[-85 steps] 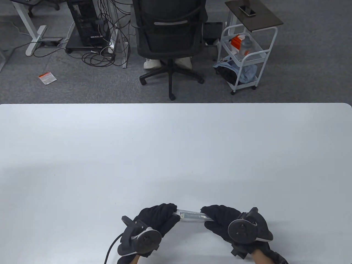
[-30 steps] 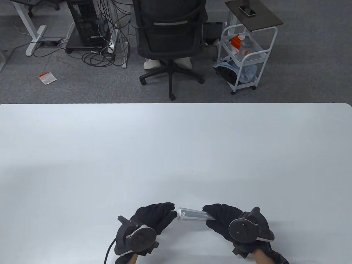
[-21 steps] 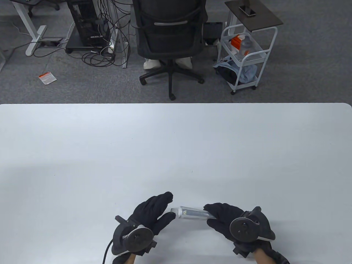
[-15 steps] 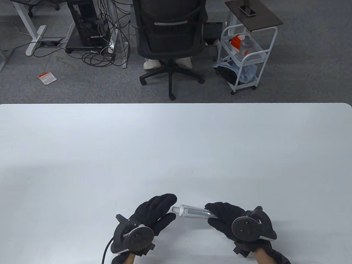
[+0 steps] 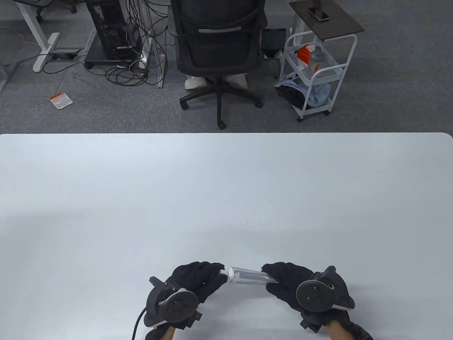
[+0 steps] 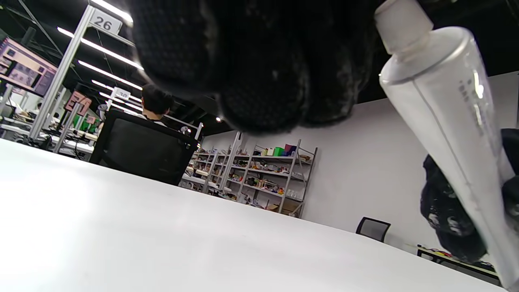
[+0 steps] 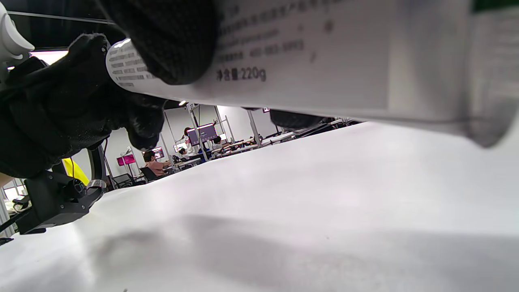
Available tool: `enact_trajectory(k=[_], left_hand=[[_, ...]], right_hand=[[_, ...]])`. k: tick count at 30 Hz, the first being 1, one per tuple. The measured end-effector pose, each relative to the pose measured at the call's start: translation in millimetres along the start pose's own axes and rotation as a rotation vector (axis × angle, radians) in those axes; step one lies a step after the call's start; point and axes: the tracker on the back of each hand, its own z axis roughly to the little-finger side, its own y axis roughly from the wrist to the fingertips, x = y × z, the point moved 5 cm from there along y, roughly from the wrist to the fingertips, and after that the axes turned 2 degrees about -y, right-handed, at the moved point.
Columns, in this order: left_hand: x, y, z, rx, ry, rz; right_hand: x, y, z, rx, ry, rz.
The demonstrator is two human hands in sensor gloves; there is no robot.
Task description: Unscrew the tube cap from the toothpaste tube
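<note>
Even, diffuse overhead light is cast on the white table (image 5: 226, 184), with soft shadows gathered along the lower frame. Ceiling strip lights (image 6: 101, 69) are seen at upper left in the left wrist view. The toothpaste tube (image 7: 324, 61) is rendered blurred, too close for focus.

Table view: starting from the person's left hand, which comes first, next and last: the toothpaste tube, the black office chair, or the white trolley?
From the left hand, in the table view:
1. Toothpaste tube: just to its right, its cap end meeting the fingertips.
2. Black office chair: beyond the table's far edge, nearly straight ahead.
3. White trolley: also on the floor beyond the table, farther off to the right.
</note>
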Motion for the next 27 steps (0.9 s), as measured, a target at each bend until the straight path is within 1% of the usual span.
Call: enact_trajectory(k=[4, 7, 14, 18, 25, 27], left_hand=[[2.9, -1.3, 0.2, -0.017, -0.012, -0.003], [3.5, -1.0, -1.7, -0.036, -0.037, 0.014], [0.5, 0.7, -5.4, -0.034, 0.001, 0.030], [2.2, 0.3, -3.6, -0.005, -0.011, -0.011], [5.3, -1.0, -0.4, 0.019, -0.004, -0.044], [6.3, -0.9, -0.6, -0.018, -0.031, -0.008]], right_hand=[[-1.0, -0.3, 2.0, 0.010, 0.000, 0.003], [-1.4, -0.2, 3.2, 0.015, 0.003, 0.004], [-0.3, 0.1, 1.6, 0.010, -0.010, -0.006], [0.5, 0.3, -1.5, -0.002, -0.014, -0.016], [0.9, 0.7, -0.7, 0.003, -0.018, -0.021], [-1.7, 0.0, 2.9, 0.018, -0.021, -0.012]])
